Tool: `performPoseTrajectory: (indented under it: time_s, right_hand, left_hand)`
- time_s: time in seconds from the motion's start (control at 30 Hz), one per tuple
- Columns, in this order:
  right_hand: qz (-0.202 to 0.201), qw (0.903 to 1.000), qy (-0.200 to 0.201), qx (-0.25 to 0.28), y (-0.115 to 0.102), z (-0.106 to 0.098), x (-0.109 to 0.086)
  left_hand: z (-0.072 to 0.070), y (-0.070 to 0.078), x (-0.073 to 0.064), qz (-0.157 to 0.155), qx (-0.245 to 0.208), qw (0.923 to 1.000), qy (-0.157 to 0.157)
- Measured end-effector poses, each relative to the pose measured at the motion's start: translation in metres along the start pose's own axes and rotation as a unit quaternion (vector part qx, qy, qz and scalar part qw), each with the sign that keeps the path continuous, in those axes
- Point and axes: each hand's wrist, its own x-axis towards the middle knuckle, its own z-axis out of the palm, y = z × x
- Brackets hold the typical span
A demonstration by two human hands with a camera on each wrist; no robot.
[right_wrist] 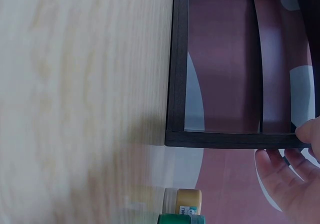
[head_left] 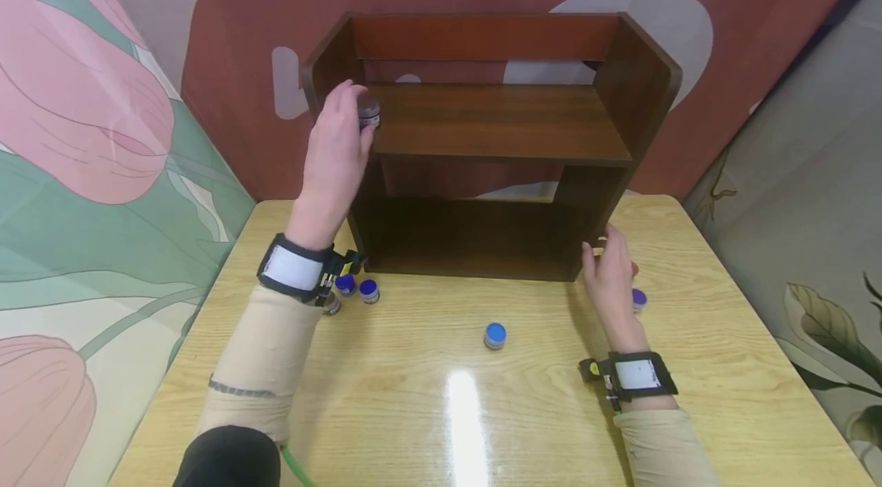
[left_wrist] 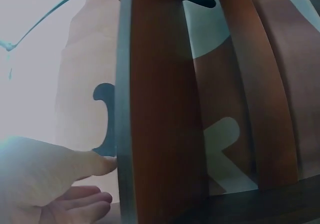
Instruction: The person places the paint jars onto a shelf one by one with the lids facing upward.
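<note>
A two-tier dark brown shelf unit (head_left: 496, 119) stands on the wooden table against the wall. At its upper left, my left hand (head_left: 335, 138) pinches a small clear-sided jar (head_left: 370, 111) between thumb and fingers over the upper board. In the left wrist view the thumb of that hand (left_wrist: 60, 179) lies by the front edge of the board (left_wrist: 162, 104), and the jar is hidden. My right hand (head_left: 609, 272) holds the front edge of the right side panel (right_wrist: 235, 139) low down, thumb on the inner face and fingers outside.
A blue-lidded jar (head_left: 494, 335) stands mid-table. Below my left wrist are several small jars, including a dark-blue-lidded one (head_left: 369, 290). Right of my right hand is a purple-lidded jar (head_left: 639, 299). The right wrist view shows a yellowish jar (right_wrist: 187, 200) and a green one (right_wrist: 175, 219).
</note>
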Motion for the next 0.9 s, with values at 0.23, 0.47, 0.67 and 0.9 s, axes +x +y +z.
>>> performPoseTrajectory:
  time_s: [0.23,0.47,0.67,0.9]
  right_hand:
    - [-0.004,1.0,0.003,-0.001,-0.001,-0.001,0.0]
    - [-0.007,1.0,0.004,0.006,-0.001,-0.002,-0.001]
    - [0.002,1.0,-0.001,0.006,-0.002,-0.002,0.001]
    - [0.009,0.9999,-0.002,0.005,-0.002,-0.002,0.001]
  left_hand:
    - [-0.005,0.005,-0.013,0.05,-0.016,0.9979,0.039]
    - [0.005,0.012,-0.032,0.131,-0.036,0.9883,0.07]
    - [0.018,0.017,-0.047,0.185,-0.048,0.9801,0.054]
    - [0.033,0.017,-0.062,0.228,-0.051,0.9719,0.031]
